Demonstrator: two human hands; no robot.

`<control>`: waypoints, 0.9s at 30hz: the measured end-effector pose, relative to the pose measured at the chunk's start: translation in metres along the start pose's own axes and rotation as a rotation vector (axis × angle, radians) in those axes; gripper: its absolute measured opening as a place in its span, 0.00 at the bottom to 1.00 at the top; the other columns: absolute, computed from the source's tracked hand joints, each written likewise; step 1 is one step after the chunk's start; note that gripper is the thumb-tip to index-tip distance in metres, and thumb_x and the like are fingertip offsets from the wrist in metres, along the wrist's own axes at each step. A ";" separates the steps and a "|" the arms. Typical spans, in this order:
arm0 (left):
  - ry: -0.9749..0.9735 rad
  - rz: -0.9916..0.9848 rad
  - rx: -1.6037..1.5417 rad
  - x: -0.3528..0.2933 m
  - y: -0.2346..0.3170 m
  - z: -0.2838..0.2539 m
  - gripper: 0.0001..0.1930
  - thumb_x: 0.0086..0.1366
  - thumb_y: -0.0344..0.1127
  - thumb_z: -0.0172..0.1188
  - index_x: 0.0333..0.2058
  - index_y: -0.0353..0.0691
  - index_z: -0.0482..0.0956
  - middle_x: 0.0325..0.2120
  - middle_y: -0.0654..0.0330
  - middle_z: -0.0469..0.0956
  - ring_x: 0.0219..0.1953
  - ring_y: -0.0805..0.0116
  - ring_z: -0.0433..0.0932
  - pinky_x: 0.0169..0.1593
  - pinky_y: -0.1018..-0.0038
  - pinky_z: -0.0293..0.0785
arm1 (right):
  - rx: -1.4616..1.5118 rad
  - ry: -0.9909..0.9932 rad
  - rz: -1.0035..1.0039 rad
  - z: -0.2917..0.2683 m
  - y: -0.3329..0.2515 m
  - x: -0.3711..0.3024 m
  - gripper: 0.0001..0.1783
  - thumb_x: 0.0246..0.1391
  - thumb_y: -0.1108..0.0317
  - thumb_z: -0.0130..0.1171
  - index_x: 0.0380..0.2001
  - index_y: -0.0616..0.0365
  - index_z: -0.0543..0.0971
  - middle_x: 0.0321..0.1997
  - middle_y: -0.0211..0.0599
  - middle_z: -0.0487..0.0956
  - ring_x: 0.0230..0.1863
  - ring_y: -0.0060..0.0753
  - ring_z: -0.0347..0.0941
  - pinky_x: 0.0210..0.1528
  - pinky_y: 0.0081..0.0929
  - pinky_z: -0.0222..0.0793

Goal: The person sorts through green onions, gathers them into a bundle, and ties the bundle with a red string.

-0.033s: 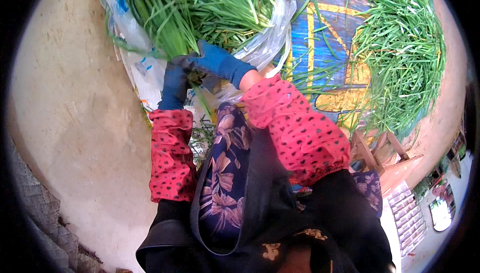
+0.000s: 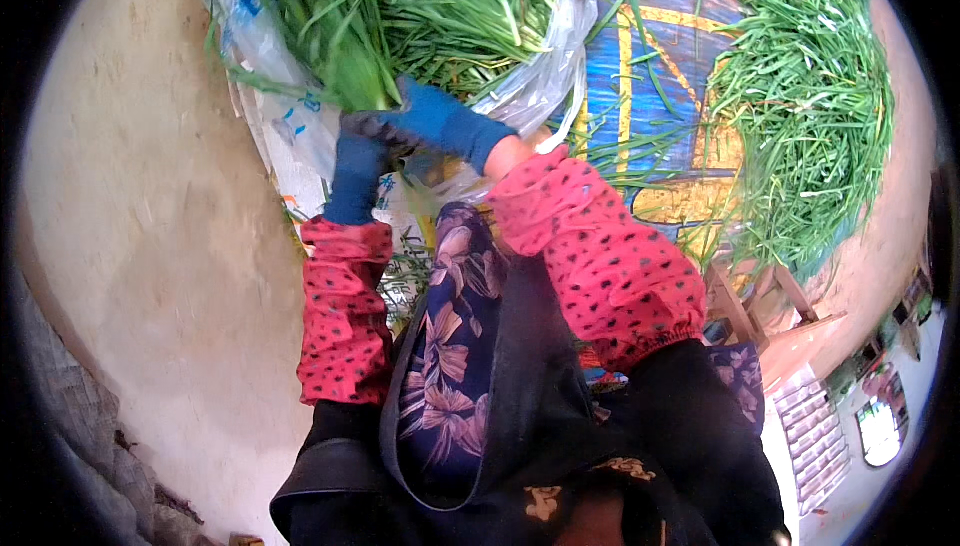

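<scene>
A bunch of garlic chives [image 2: 352, 71] is gripped at its lower end, its green leaves fanning up and away from me. My left hand [image 2: 358, 161], in a blue glove with dark fingers, closes round the base from the left. From the right, my right hand [image 2: 435, 121], gloved the same way, presses its fingers against that base, so the two hands touch. The stalk ends are mostly hidden by the gloves. Just beyond lies a white plastic bag [image 2: 312, 131], spread open, with many more chives [image 2: 465, 1] heaped in it.
To the right, a big loose pile of chives [image 2: 810, 116] lies beside a blue and yellow printed sheet [image 2: 655, 76] with stray leaves on it. A small wooden stool [image 2: 760, 306] stands near my right side. Bare tan floor [image 2: 160, 196] stretches along the left.
Both hands have shifted very slightly, the left a little to the right. Dark bits and a green strand seen below the hands before now barely show. The bunch stays held.
</scene>
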State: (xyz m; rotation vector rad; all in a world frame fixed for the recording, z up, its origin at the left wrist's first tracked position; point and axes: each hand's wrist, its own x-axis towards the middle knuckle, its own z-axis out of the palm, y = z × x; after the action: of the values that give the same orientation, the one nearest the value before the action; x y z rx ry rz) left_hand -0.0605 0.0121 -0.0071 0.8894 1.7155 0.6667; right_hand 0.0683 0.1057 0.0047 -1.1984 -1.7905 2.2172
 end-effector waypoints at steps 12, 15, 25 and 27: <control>0.509 0.203 -0.252 -0.031 0.101 0.046 0.08 0.55 0.25 0.57 0.34 0.32 0.72 0.28 0.60 0.73 0.28 0.75 0.72 0.33 0.80 0.70 | 1.408 -0.348 0.197 -0.066 0.045 -0.022 0.19 0.49 0.66 0.57 0.44 0.61 0.73 0.41 0.41 0.76 0.39 0.33 0.75 0.43 0.29 0.73; 0.424 -0.039 -0.223 -0.019 0.071 0.022 0.10 0.58 0.33 0.56 0.38 0.36 0.72 0.31 0.59 0.75 0.28 0.73 0.74 0.31 0.80 0.70 | 1.469 -0.443 0.074 -0.076 0.037 -0.028 0.18 0.49 0.68 0.57 0.43 0.66 0.73 0.41 0.44 0.76 0.41 0.31 0.75 0.44 0.30 0.73; 0.125 -0.034 -0.928 0.004 0.082 0.063 0.22 0.64 0.44 0.47 0.52 0.35 0.65 0.47 0.55 0.71 0.49 0.65 0.70 0.55 0.69 0.64 | 0.856 -0.159 0.034 -0.071 -0.014 -0.070 0.19 0.41 0.70 0.64 0.41 0.60 0.75 0.40 0.31 0.77 0.40 0.21 0.71 0.43 0.21 0.68; 0.007 0.004 -1.092 0.000 0.078 0.067 0.24 0.62 0.42 0.50 0.53 0.36 0.64 0.50 0.54 0.68 0.50 0.62 0.69 0.57 0.64 0.62 | 0.794 -0.165 0.056 -0.072 -0.005 -0.084 0.18 0.41 0.69 0.64 0.39 0.60 0.76 0.36 0.31 0.77 0.36 0.21 0.72 0.42 0.21 0.67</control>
State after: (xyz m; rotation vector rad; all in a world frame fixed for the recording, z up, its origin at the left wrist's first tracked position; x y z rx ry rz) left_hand 0.0221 0.0571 0.0342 0.1067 1.0703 1.3986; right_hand 0.1664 0.1250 0.0513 -0.8974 -0.7262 2.6906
